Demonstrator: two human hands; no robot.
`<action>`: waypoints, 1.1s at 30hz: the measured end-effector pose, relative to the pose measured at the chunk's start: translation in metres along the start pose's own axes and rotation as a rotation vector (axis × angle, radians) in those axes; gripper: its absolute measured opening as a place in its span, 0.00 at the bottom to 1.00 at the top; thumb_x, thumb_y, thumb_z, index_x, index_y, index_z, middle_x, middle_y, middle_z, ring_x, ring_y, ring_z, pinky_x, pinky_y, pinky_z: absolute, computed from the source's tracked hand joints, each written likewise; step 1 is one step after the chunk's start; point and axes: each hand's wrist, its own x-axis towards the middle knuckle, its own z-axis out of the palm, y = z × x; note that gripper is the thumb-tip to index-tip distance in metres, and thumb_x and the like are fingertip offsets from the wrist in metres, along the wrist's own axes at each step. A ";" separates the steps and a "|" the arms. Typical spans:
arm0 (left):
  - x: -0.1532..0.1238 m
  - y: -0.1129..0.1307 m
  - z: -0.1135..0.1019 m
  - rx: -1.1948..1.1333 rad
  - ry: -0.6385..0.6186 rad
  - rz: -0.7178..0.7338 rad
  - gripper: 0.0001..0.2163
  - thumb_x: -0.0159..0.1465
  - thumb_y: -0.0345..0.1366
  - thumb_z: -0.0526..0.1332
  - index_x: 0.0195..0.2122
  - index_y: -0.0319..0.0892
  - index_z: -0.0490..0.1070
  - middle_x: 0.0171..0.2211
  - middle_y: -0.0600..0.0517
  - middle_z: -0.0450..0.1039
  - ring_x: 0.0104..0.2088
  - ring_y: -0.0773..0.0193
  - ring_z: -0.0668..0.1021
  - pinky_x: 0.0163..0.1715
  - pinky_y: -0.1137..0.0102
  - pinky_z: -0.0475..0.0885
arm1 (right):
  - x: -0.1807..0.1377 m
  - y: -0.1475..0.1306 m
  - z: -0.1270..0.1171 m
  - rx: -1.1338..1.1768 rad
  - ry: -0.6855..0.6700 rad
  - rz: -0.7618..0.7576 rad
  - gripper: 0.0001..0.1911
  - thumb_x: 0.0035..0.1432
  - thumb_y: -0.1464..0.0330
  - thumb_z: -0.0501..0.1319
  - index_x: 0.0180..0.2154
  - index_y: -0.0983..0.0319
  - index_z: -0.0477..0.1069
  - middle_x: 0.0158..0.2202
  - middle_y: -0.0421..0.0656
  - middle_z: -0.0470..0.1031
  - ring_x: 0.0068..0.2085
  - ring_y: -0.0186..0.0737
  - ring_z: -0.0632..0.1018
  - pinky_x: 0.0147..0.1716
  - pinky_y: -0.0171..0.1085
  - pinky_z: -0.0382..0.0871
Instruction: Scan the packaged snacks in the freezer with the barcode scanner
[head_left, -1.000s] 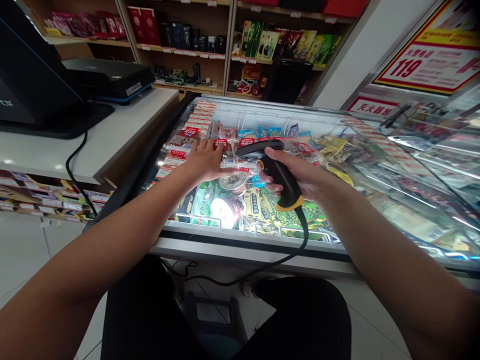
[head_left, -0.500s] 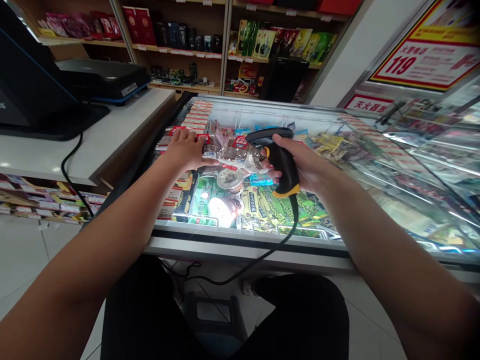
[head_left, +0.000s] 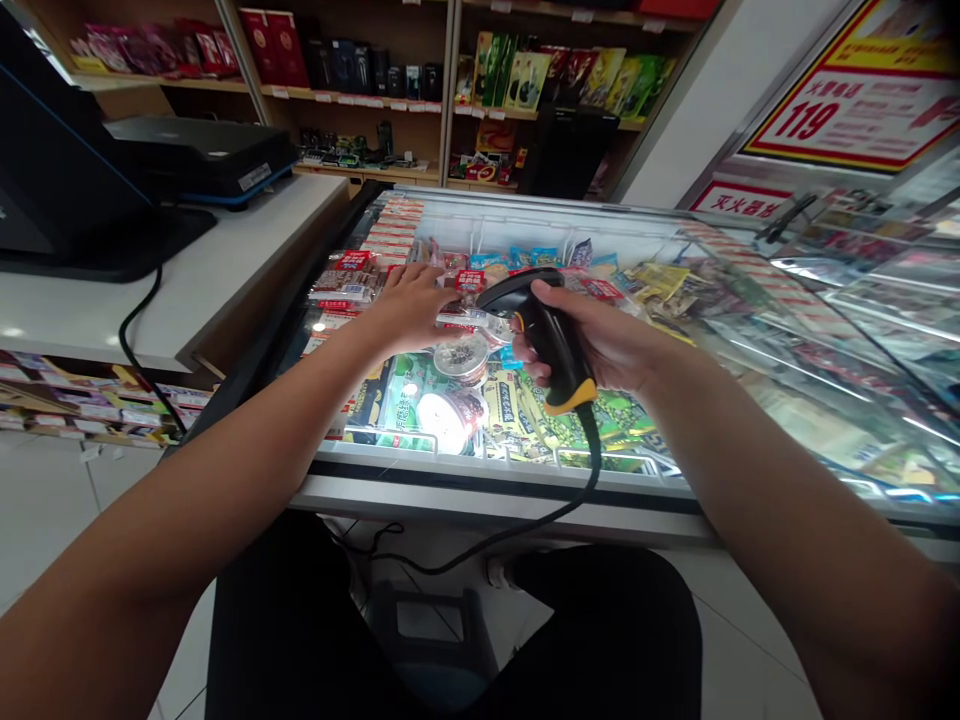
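Observation:
My right hand [head_left: 611, 338] is wrapped round a black and yellow barcode scanner [head_left: 559, 345], whose head points left. Its cord loops down over the glass-topped case's front edge. My left hand [head_left: 411, 308] lies over a row of clear food packs with red labels, fingers stretched and apart, thumb toward the right. One such pack [head_left: 349, 278] shows left of that hand; another red-labelled pack [head_left: 469, 285] is by its fingertips, partly covered by hand and scanner. A round lidded tub [head_left: 459, 357] sits just below, with a second tub [head_left: 450, 415] glaring in the light.
The display case [head_left: 510, 497] holds green and yellow bags [head_left: 517, 415] and blue packets. At left stands a white counter [head_left: 247, 235] with a scale [head_left: 202, 150] and a dark screen. Stocked shelves [head_left: 360, 95] line the back. A stool [head_left: 431, 630] is between my legs.
My left hand has slid right along the packs, uncovering the left one. The scanner has tipped and shifted slightly left and down in my right hand.

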 end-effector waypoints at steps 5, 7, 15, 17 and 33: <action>-0.002 -0.003 0.000 0.006 0.022 -0.024 0.31 0.65 0.60 0.57 0.63 0.48 0.70 0.68 0.41 0.60 0.70 0.35 0.58 0.66 0.42 0.54 | -0.001 -0.001 0.000 -0.079 -0.016 -0.072 0.22 0.63 0.46 0.61 0.39 0.59 0.68 0.30 0.46 0.71 0.27 0.41 0.72 0.24 0.42 0.73; -0.002 -0.003 0.000 0.006 0.023 -0.026 0.32 0.65 0.61 0.56 0.62 0.46 0.70 0.67 0.39 0.62 0.68 0.34 0.61 0.65 0.42 0.56 | -0.002 -0.001 -0.001 -0.093 -0.026 -0.083 0.23 0.62 0.46 0.61 0.40 0.59 0.68 0.29 0.45 0.70 0.26 0.40 0.71 0.24 0.41 0.73; -0.002 -0.010 0.000 0.059 0.004 -0.051 0.36 0.64 0.65 0.52 0.63 0.45 0.68 0.64 0.38 0.65 0.68 0.34 0.61 0.65 0.43 0.56 | -0.006 -0.006 -0.001 -0.194 0.089 -0.178 0.26 0.62 0.43 0.59 0.42 0.58 0.68 0.30 0.46 0.72 0.27 0.42 0.73 0.24 0.42 0.72; -0.003 -0.012 -0.003 0.089 -0.018 -0.083 0.36 0.64 0.65 0.52 0.64 0.45 0.67 0.64 0.37 0.64 0.68 0.32 0.60 0.66 0.41 0.54 | -0.008 -0.011 -0.005 -0.241 0.226 -0.250 0.26 0.62 0.42 0.58 0.44 0.58 0.69 0.32 0.47 0.74 0.26 0.40 0.73 0.23 0.41 0.71; -0.007 0.011 -0.008 -0.160 0.006 -0.041 0.31 0.69 0.56 0.52 0.69 0.47 0.57 0.71 0.40 0.55 0.71 0.39 0.58 0.68 0.41 0.48 | 0.001 -0.013 -0.053 -1.103 0.632 -0.290 0.41 0.60 0.36 0.54 0.58 0.61 0.73 0.49 0.57 0.78 0.44 0.59 0.80 0.39 0.53 0.75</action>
